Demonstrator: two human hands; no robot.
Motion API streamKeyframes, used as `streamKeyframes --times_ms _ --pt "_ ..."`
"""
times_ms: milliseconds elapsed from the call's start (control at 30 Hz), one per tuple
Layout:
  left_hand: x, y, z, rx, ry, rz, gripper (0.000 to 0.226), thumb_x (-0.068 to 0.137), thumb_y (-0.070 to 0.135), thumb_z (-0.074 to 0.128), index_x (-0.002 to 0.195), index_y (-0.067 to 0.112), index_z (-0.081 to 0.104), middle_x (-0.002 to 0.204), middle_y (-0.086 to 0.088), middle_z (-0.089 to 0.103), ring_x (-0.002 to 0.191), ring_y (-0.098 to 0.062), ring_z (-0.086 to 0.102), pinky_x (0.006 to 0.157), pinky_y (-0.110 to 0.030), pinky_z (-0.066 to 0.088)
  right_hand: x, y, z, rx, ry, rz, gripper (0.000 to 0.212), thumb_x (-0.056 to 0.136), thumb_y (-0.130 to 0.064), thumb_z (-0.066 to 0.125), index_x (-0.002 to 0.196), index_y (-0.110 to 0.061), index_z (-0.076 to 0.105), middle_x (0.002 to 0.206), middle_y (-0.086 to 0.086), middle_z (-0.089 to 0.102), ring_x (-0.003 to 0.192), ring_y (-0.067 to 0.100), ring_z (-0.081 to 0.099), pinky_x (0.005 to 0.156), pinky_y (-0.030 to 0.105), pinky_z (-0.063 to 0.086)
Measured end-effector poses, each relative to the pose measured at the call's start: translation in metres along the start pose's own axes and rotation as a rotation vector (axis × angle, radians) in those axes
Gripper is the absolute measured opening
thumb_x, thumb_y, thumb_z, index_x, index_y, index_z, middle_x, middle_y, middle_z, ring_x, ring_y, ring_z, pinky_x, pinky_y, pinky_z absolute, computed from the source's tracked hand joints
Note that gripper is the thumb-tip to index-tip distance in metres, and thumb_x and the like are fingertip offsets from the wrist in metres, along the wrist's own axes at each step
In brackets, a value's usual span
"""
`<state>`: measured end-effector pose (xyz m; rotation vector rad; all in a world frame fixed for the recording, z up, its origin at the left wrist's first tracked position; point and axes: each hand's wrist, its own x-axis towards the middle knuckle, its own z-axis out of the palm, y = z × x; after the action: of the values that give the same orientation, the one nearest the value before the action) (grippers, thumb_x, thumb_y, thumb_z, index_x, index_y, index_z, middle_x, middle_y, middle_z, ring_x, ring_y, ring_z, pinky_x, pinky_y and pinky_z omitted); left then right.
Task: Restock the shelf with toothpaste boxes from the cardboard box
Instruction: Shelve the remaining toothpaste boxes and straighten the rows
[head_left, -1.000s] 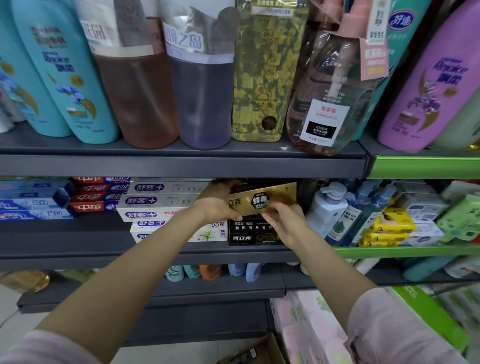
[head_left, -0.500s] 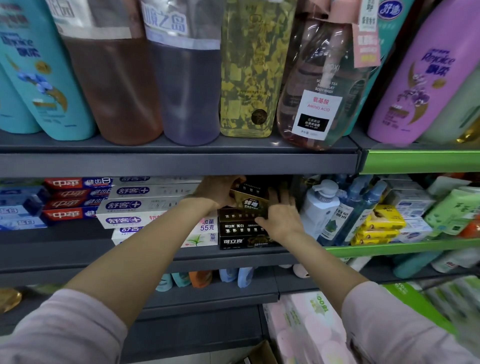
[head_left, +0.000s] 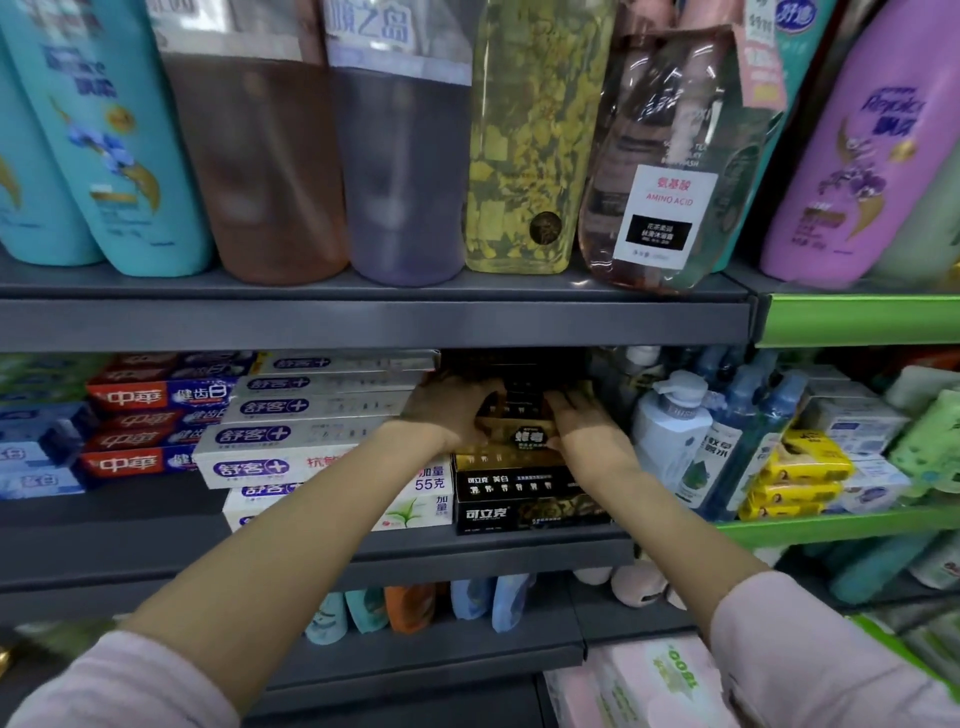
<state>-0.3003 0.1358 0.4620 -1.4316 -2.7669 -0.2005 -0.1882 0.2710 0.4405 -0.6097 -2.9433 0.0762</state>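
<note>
On the grey shelf (head_left: 363, 551), both hands (head_left: 519, 415) grip a gold toothpaste box (head_left: 519, 441), lengthwise left-right, atop black boxes (head_left: 524, 499).

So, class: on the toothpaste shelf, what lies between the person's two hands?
In the head view, the gold toothpaste box, atop the black box stack, lies between left hand and right hand.

Retail shop, toiletries aisle. Grey metal shelf (head_left: 363, 325) w/ price-strip front edges, a green-edged bay (head_left: 857, 319) adjoining to the right. Above the grips: big shampoo & body-wash bottles (head_left: 104, 135) in a row, one w/ an "AMINO ACID" label (head_left: 667, 213). Left of the grips: stacked toothpaste boxes (head_left: 291, 436), several brands, faces out. Right: pump bottles (head_left: 670, 436), yellow packs (head_left: 800, 478). Below: more small bottles (head_left: 410, 605) & pink wrapped packs (head_left: 649, 686). Multiples of each item, tightly faced, i.e. stock for sale.
</note>
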Motion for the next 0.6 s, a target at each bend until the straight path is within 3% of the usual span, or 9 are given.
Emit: streamKeyframes --times_ms 67,200,333,433,600 --pt "0.002 -0.004 -0.001 0.025 0.044 -0.03 0.072 0.08 0.043 0.066 0.14 0.026 0.031 0.132 -0.01 0.052 0.119 -0.031 0.051 0.101 -0.039 0.041 0.006 -0.002 -0.003 -0.019 -0.014 0.008 0.061 0.091 -0.002 0.051 0.145 -0.015 0.027 0.149 0.011 0.03 0.135 0.032 0.033 0.102 0.037 0.039" --pt "0.009 -0.009 0.003 0.06 0.052 -0.087 0.056 0.086 0.032 0.059 0.137 0.021 0.04 0.134 -0.01 0.052 0.122 -0.029 0.05 0.101 -0.039 0.04 0.015 -0.008 -0.001 -0.113 0.035 0.043 0.056 0.095 -0.003 0.039 0.147 -0.017 0.024 0.147 0.011 0.028 0.138 0.031 0.026 0.109 0.039 0.031" --pt "0.009 -0.005 0.005 -0.026 0.057 -0.122 0.052 0.087 0.027 0.059 0.136 0.018 0.042 0.136 -0.009 0.049 0.128 -0.028 0.044 0.104 -0.038 0.037 0.02 -0.009 -0.002 -0.022 -0.007 0.069 0.062 0.094 -0.001 0.04 0.149 -0.02 0.019 0.15 0.008 0.023 0.142 0.03 0.019 0.115 0.04 0.023" --pt "-0.004 0.001 0.001 -0.103 0.092 -0.159 0.049 0.088 0.031 0.059 0.134 0.021 0.045 0.135 -0.006 0.051 0.124 -0.026 0.046 0.101 -0.034 0.038 0.011 -0.007 -0.007 0.072 -0.018 0.034 0.06 0.094 -0.009 0.047 0.148 -0.02 0.022 0.15 0.007 0.027 0.139 0.028 0.025 0.111 0.038 0.03" --pt "-0.038 0.015 -0.018 -0.329 0.063 -0.342 0.035 0.088 0.025 0.057 0.123 0.02 0.053 0.122 -0.009 0.059 0.106 -0.028 0.059 0.095 -0.037 0.048 -0.025 -0.008 -0.028 0.221 0.01 -0.002 0.044 0.094 -0.016 0.049 0.137 -0.014 0.043 0.139 0.011 0.042 0.123 0.032 0.047 0.097 0.04 0.045"
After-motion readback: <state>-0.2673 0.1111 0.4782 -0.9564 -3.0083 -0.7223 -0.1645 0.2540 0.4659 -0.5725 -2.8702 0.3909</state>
